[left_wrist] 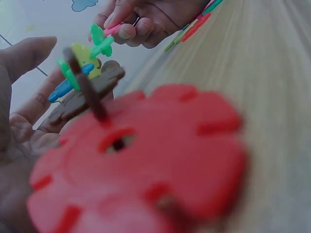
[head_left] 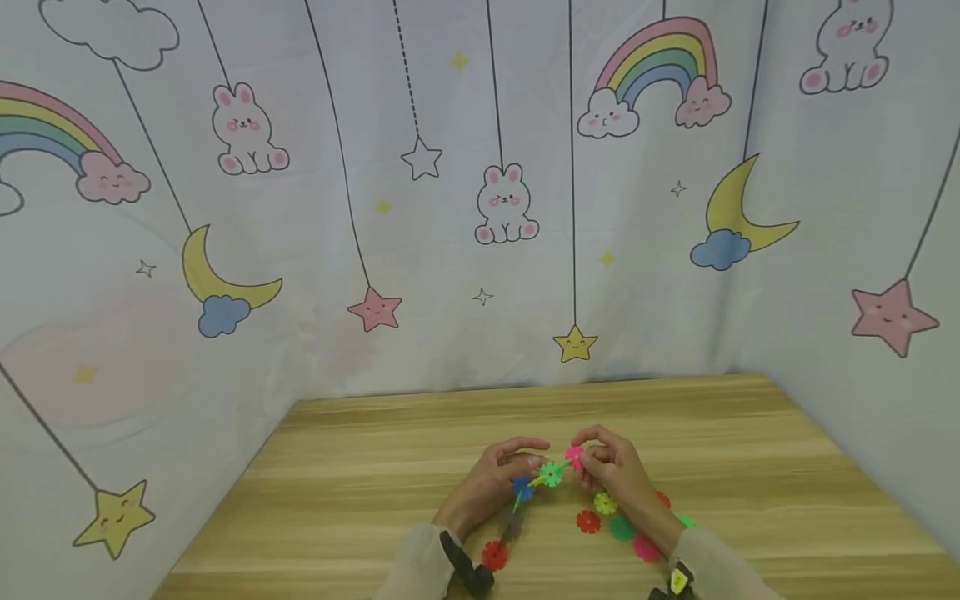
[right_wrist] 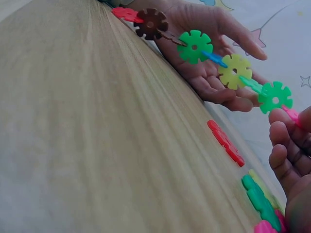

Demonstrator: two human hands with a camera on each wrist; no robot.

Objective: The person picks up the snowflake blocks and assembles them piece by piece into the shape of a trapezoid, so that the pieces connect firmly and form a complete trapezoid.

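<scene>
A chain of notched plastic snowflake discs hangs between the two hands. My right hand pinches the pink disc at its upper end, which joins a green disc. Beside the middle of the chain, my left hand has its fingers loosely extended, near the blue disc. In the right wrist view, a yellow disc and another green disc pass in front of the left palm. The chain's lower end has a brown disc and a red disc, close to the left wrist.
Loose discs lie on the wooden table by the right forearm: a red one, a yellow one, a green one, a pink one and others partly hidden. A printed curtain surrounds the table's back and sides.
</scene>
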